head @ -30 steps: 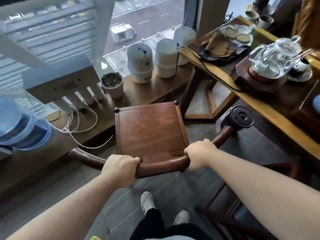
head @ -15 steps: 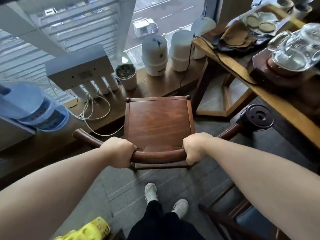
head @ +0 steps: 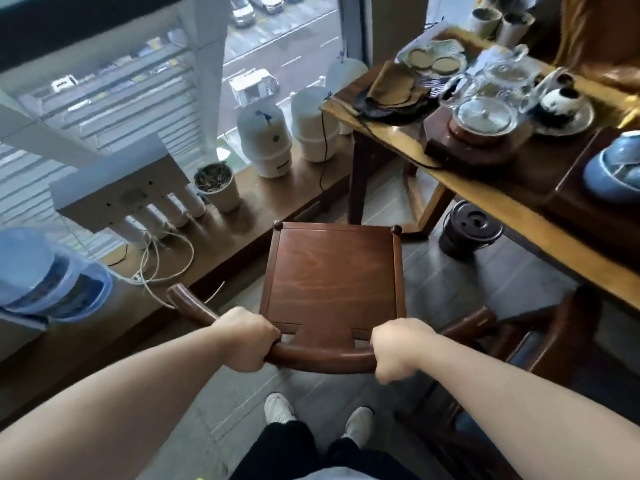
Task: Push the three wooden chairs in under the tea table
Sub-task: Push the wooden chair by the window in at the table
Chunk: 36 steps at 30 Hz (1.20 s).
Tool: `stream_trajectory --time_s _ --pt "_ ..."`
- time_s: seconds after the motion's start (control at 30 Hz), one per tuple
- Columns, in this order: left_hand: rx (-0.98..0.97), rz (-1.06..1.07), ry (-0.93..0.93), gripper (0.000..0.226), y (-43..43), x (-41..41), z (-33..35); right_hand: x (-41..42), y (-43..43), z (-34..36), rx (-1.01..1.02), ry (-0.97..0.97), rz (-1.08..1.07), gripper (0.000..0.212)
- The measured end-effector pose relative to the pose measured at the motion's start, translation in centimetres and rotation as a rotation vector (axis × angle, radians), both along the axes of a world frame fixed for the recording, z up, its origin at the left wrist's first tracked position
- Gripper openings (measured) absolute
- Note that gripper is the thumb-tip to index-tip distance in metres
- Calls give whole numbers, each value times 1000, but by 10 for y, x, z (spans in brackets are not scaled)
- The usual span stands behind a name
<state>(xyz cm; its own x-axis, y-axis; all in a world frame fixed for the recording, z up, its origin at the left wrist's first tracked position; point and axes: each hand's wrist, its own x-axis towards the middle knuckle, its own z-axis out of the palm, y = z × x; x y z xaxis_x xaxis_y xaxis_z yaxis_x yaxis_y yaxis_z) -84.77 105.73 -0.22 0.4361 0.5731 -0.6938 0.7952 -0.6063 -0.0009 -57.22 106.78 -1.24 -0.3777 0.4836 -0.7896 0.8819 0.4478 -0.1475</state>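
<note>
A dark wooden chair (head: pixel 332 275) with a square seat and a curved back rail stands on the floor in front of me, facing the window sill. My left hand (head: pixel 246 337) grips the back rail left of centre. My right hand (head: pixel 398 348) grips the rail right of centre. The tea table (head: pixel 502 199), a long yellowish wood slab on dark legs, runs along the right side. The chair stands to the left of the table, not under it. Part of a second dark wooden chair (head: pixel 540 337) shows at the lower right, beside the table edge.
A low wooden sill (head: pixel 263 202) along the window carries white canisters (head: pixel 265 140), a plant pot (head: pixel 217 187), a white filter unit (head: pixel 117 181) with loose cables and a blue water jug (head: pixel 48 275). A black lidded bucket (head: pixel 471 228) sits under the table. Glass teapots (head: pixel 485 112) stand on top.
The chair has turned a little clockwise, its seat now squarer to me and nearer the table leg. The view has tilted down and shifted left. Both hands keep their grip on the rail.
</note>
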Motion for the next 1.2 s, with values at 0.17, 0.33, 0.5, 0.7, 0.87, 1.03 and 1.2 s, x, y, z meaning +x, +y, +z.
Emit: stream_trajectory --time_s 0.17,0.33,0.5,0.7,0.87,1.03,1.2 --pt "-12 -123 -19 16 20 24 -7 29 -12 1 -1 -10 -100 31" --pt "-15 -267 -34 20 54 36 -11 37 -9 6 23 -45 -226 37" --pt "-35 -390 -33 20 87 32 -14 22 -5 13 13 -65 -350 34" --pt "-12 -551 -21 17 134 15 -7 -13 -3 13 28 -41 -520 39" --pt "-31 -637 0 10 151 10 -4 -34 -11 11 7 -40 -629 36" --pt "-37 -663 -23 10 153 9 -6 -37 -12 18 -4 -33 -663 32" --pt "-33 -664 -61 23 149 6 -12 -39 -20 16 -19 -31 -655 25"
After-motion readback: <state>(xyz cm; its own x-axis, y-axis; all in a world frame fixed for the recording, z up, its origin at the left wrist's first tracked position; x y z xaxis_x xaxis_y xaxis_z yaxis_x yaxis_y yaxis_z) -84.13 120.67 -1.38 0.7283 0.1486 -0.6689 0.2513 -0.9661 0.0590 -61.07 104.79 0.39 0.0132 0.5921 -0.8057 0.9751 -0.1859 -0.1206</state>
